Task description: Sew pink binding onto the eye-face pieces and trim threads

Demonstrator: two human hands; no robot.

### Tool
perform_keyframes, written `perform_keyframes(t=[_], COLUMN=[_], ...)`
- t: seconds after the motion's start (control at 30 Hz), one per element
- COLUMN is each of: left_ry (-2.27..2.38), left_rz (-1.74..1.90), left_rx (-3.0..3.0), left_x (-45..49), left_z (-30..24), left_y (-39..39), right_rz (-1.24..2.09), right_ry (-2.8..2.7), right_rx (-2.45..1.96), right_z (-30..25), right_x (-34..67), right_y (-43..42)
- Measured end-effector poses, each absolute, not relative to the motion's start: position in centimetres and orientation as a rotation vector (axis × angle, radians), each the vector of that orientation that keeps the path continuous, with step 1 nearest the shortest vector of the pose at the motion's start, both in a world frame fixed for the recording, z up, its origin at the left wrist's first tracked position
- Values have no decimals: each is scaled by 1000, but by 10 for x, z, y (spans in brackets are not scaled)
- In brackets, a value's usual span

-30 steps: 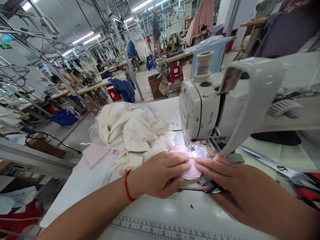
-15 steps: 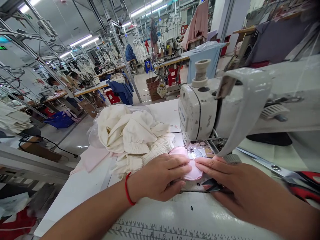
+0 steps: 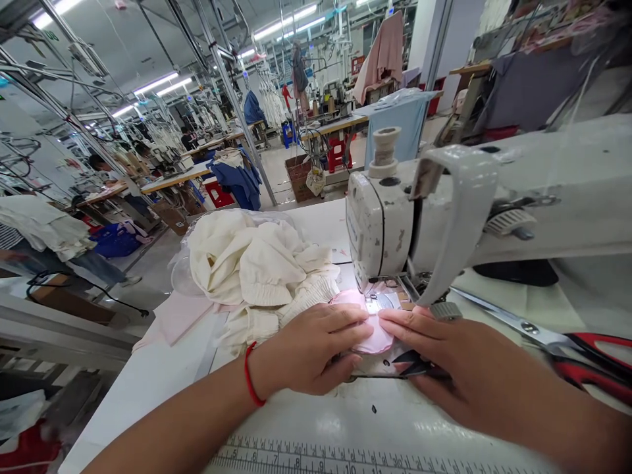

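Beneath the head of the white sewing machine (image 3: 380, 220), a pink fabric piece (image 3: 374, 341) with a curved edge lies flat and brightly lit. The left hand (image 3: 316, 345) spreads its extended fingers across the piece's left side; whether the thumb pinches the cloth cannot be told. The right hand (image 3: 459, 359) rests its fingertips on the right side and holds black snips (image 3: 419, 367) narrowly below them, blades pointing left. Left of the machine, a pile of cream garments (image 3: 266, 257) adjoins flat pink cloth (image 3: 182, 315). Farther right lie large scissors (image 3: 530, 327); nearest the viewer, a ruler scale (image 3: 316, 455) crosses the white tabletop (image 3: 138, 395).
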State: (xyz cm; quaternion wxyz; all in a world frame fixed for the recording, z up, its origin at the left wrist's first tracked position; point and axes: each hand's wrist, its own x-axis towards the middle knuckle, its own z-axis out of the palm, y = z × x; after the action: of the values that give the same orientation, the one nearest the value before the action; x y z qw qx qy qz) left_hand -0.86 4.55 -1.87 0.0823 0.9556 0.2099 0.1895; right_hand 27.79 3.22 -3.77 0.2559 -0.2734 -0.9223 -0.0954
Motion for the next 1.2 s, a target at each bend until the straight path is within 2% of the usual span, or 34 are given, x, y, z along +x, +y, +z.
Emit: perform_keyframes(t=[0.37,0.6,0.83,1.2], left_ry=[620,795,618,606], left_rz=[621,767,696,702], left_rx=[2840,2828,2874,2867], left_x=[-9,-12,-6,-6], left_z=[-19,-18,-19,-20], left_y=[46,48,43,48], right_rz=[-190,-98,-94,-80], right_ry=[-2494,-2493,-2510,-2499], right_rx=[-744,-684,-665,-694], right_z=[-35,-40,-39,-41], right_x=[277,272,273,273], right_y=[32,28,23,24])
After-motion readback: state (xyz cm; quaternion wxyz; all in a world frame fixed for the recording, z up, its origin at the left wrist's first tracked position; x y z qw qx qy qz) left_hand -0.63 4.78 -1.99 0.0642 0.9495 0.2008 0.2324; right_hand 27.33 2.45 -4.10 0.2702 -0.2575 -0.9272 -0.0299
